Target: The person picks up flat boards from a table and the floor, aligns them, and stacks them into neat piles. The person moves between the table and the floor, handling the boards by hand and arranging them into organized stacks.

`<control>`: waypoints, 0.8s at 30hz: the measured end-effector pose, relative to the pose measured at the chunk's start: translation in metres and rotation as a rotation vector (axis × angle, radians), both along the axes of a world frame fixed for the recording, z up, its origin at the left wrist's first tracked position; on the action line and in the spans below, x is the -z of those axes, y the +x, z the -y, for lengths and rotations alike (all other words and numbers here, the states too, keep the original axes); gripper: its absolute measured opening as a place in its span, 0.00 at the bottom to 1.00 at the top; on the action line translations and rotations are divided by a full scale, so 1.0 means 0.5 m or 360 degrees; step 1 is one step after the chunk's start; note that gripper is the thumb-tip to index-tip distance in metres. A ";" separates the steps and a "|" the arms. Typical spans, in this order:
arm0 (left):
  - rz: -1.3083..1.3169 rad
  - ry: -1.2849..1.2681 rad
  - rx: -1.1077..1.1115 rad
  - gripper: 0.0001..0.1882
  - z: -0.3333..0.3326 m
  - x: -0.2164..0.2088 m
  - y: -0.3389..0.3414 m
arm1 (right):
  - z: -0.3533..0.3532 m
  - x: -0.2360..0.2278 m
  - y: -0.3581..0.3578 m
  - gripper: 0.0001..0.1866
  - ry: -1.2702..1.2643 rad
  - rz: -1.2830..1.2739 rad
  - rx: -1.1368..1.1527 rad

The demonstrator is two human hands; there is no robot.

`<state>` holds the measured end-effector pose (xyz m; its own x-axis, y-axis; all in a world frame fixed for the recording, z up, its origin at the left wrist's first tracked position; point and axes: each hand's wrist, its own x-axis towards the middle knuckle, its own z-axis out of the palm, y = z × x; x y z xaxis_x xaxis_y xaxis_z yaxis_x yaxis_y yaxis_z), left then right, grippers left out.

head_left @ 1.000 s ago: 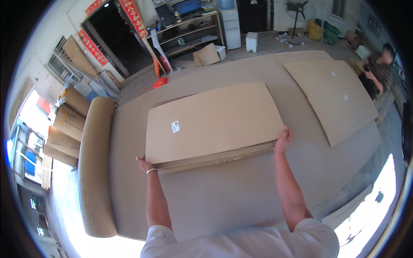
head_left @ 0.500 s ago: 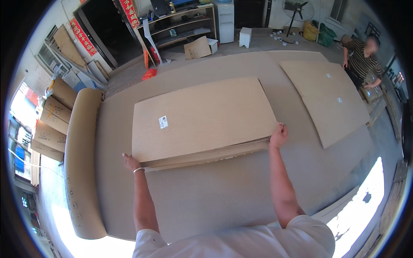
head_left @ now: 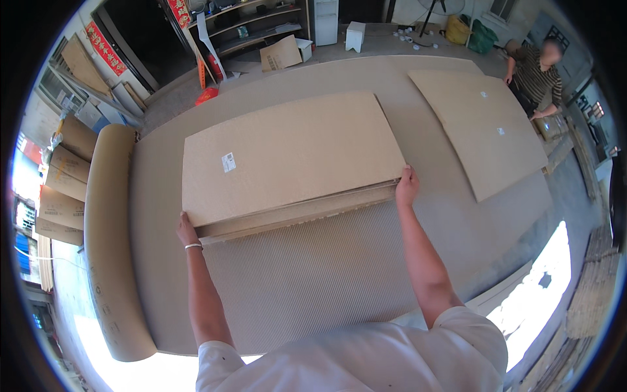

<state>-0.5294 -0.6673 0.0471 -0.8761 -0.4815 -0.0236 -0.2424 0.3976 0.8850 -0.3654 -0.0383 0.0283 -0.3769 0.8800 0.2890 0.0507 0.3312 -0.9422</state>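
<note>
A flat rectangular brown cardboard box (head_left: 294, 163) with a white label on top lies in front of me, seemingly more than one layer thick along its near edge. My left hand (head_left: 187, 230), a white band at its wrist, is closed on the near left corner. At the near right corner my right hand (head_left: 407, 187) grips the edge, fingertips on the top face. Beneath lies a wide cardboard sheet (head_left: 157, 261), its ribbed area (head_left: 307, 281) showing between my forearms.
A large cardboard roll (head_left: 108, 248) stands along the left side, with several cartons (head_left: 62, 206) beyond. On the right rests another flat cardboard panel (head_left: 480, 130) with two small labels. A person in a striped shirt (head_left: 539, 81) sits at the far right, near a wooden pallet (head_left: 558, 153).
My left hand's fingers, more spread before, now close on the box's corner. The whole view has shifted, so everything appears higher and further left. The box lies much as before on the sheet.
</note>
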 end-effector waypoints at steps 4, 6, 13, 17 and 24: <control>0.0249 0.0277 0.0028 0.34 0.022 -0.026 0.017 | -0.018 -0.006 0.019 0.22 -0.0320 0.0251 -0.0232; -0.0095 0.1076 0.0012 0.34 0.039 -0.011 0.028 | -0.035 -0.002 0.042 0.24 -0.0775 -0.0180 -0.0300; -0.0024 0.1039 0.0074 0.33 0.124 0.176 0.003 | -0.003 0.097 0.056 0.28 -0.1092 -0.0428 -0.0112; 0.0105 0.0838 0.0113 0.32 0.143 0.202 -0.004 | 0.015 0.133 0.018 0.23 -0.1058 -0.0650 0.0038; 0.0395 0.0773 -0.0175 0.40 0.079 0.144 0.044 | 0.021 0.115 0.031 0.24 -0.1285 -0.0717 -0.0083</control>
